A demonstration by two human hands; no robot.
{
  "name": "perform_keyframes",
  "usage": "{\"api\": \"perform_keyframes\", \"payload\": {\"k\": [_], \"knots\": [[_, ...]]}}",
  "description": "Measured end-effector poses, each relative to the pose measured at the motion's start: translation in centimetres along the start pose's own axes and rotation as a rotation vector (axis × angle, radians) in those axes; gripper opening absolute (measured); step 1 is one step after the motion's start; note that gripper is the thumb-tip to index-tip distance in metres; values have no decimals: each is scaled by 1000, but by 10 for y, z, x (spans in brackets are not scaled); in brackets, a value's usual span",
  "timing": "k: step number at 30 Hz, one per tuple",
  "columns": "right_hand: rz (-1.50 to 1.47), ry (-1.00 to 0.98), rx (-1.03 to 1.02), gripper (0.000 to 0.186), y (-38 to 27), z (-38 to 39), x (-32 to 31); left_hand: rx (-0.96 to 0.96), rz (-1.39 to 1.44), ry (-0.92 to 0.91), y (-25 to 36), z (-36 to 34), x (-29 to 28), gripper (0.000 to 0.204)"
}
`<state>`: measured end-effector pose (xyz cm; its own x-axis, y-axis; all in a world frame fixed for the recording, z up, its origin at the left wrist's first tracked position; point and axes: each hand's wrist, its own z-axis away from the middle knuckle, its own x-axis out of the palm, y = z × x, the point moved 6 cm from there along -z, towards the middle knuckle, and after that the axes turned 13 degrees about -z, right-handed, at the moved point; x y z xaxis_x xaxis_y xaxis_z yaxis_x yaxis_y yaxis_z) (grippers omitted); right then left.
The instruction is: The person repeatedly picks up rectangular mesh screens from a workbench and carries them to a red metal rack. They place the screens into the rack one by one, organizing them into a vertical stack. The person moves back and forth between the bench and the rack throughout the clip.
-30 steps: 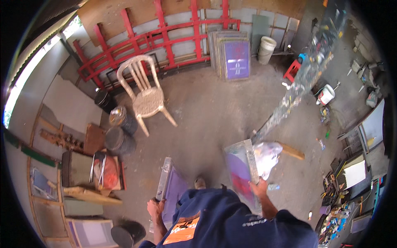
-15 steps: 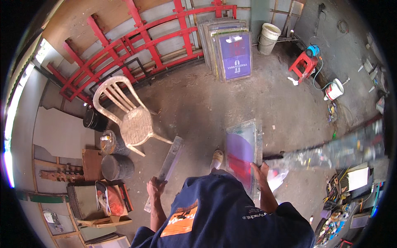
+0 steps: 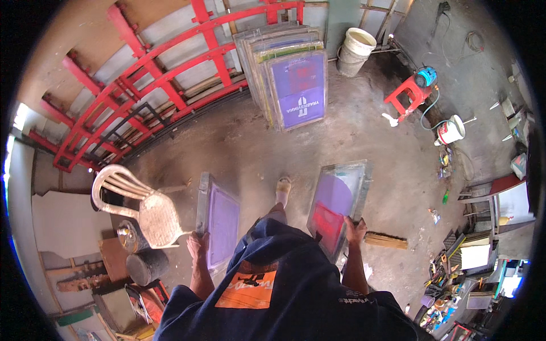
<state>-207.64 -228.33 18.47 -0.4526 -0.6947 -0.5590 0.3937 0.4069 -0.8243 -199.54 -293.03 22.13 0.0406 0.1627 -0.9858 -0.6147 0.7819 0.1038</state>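
Observation:
I carry a screen-printing frame on each side of my body. My left hand (image 3: 198,245) is closed on the outer edge of a screen with purple mesh (image 3: 223,219), held steeply tilted. On the other side, my right hand (image 3: 355,229) grips the edge of a second screen (image 3: 335,193), whose mesh is purple above and red below. Parts of my fingers are hidden behind both frames. Ahead, a stack of similar screens (image 3: 298,85) leans against the wall, its front one purple.
A dirty plastic chair (image 3: 158,219) stands at the left, near dark buckets (image 3: 147,266). Red metal racking (image 3: 165,74) lines the far wall. A pale bucket (image 3: 355,51), a red stool (image 3: 408,98) and a white pail (image 3: 450,131) stand at the right. A wooden piece (image 3: 387,240) lies beside my right hand.
I have moved forward, and the stack looks closer. The left screen has turned from nearly edge-on to show its purple mesh. Both hands keep their hold.

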Motion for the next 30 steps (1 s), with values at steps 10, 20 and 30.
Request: {"api": "perform_keyframes", "payload": {"k": [10, 20, 30], "knots": [[13, 169, 81, 39, -37, -223, -21, -227, 0, -170, 173, -143, 55, 50], [151, 28, 124, 41, -21, -476, -25, -455, 44, 82, 336, -154, 46, 52], [226, -247, 28, 51, -12, -685, -14, -624, 71, 81, 514, -123, 44, 63]]}}
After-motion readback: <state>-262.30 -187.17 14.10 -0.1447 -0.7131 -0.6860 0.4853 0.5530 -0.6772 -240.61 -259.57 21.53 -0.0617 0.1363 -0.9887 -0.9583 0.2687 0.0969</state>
